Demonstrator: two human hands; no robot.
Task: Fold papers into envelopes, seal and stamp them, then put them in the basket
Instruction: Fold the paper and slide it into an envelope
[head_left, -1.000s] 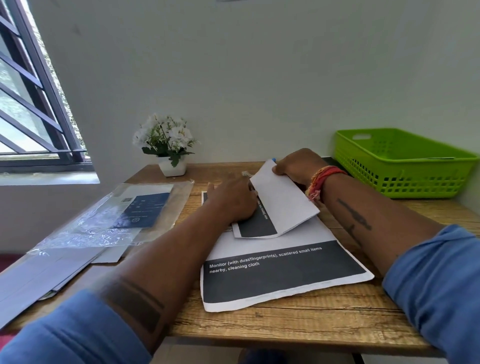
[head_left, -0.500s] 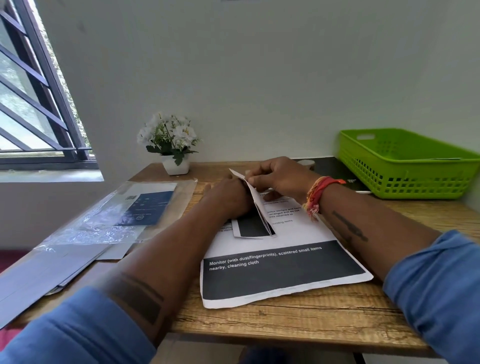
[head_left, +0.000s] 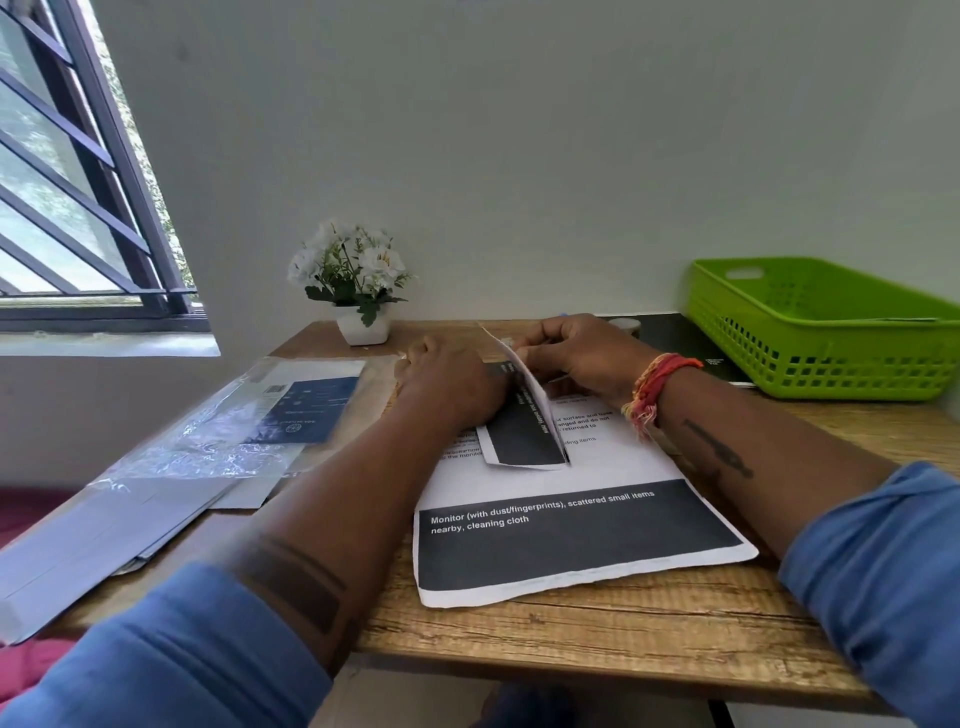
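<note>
Folded paper (head_left: 524, 431) stands up on its crease between the two hands in the head view, its loose flap raised and tilted toward the left hand, a black printed band showing on the inner face; it rests on top of the stack of printed sheets (head_left: 576, 540) that lies on the wooden table (head_left: 597, 639). Left hand (head_left: 452, 384) lies palm down on the lower half of the folded paper, fingers fairly straight and pressing it flat, curled round nothing; right hand (head_left: 576, 353) sits just beyond the raised flap, fingers bent and pinching its upper edge near the far corner; a red and orange thread band (head_left: 654, 384) circles that wrist. Nearer the person than the grip, the top sheet of the stack shows a dark band with white lettering; to the right of the right hand and well apart from it, a green basket (head_left: 831, 358) stands at the table's far corner, with a dark flat item (head_left: 680, 343) between it and the hand; beyond the left hand a small white pot of white flowers (head_left: 358, 291) stands against the wall; to the left of that hand lie a clear plastic packet (head_left: 249, 421) and pale grey envelopes (head_left: 104, 530).
</note>
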